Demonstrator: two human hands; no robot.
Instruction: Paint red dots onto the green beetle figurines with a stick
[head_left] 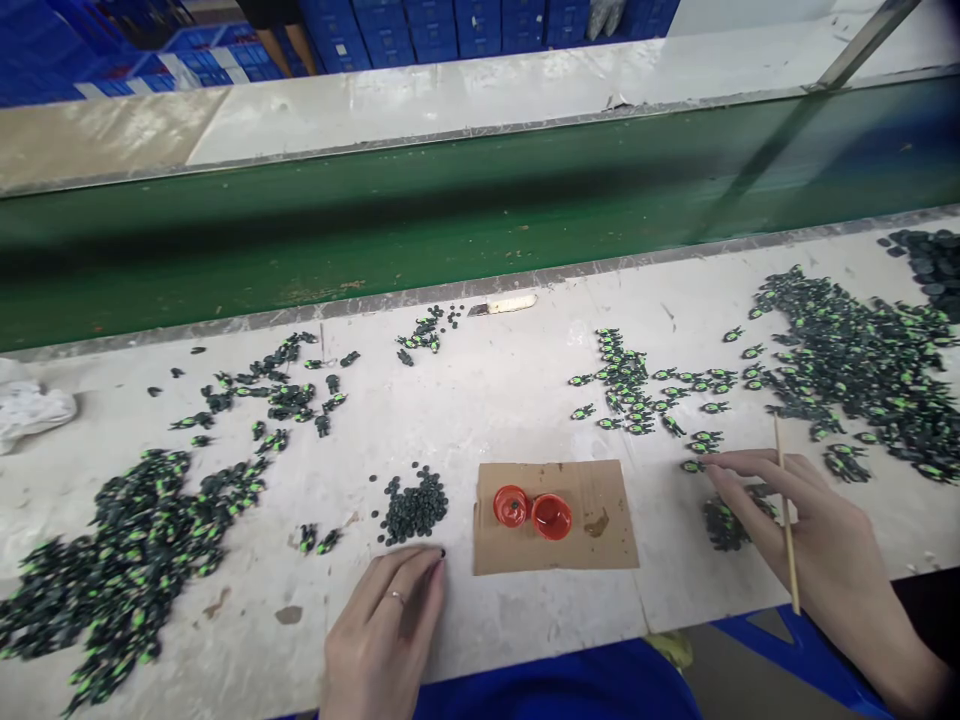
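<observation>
My left hand (386, 625), with a ring on one finger, rests at the table's front edge. Its fingers are pinched together on a small black disc (442, 553). Just above it lies a pile of small black discs (415, 507). My right hand (832, 540) holds a thin wooden stick (789, 545) tucked between its fingers. Its thumb and forefinger tips touch a small black-and-green figure (691, 466). Several more figures lie partly hidden under this hand. Between my hands, two red cups (553, 516) sit on a cardboard piece (600, 500); the left cup has a dark speck inside.
Black-and-green figures are heaped at left (142, 550) and right (862, 360), with smaller groups between. A knife with a pale handle (512, 303) lies near the far edge. Beyond runs a green conveyor belt (450, 220). White cloth (30, 405) lies at far left; blue crates (435, 35) stand behind.
</observation>
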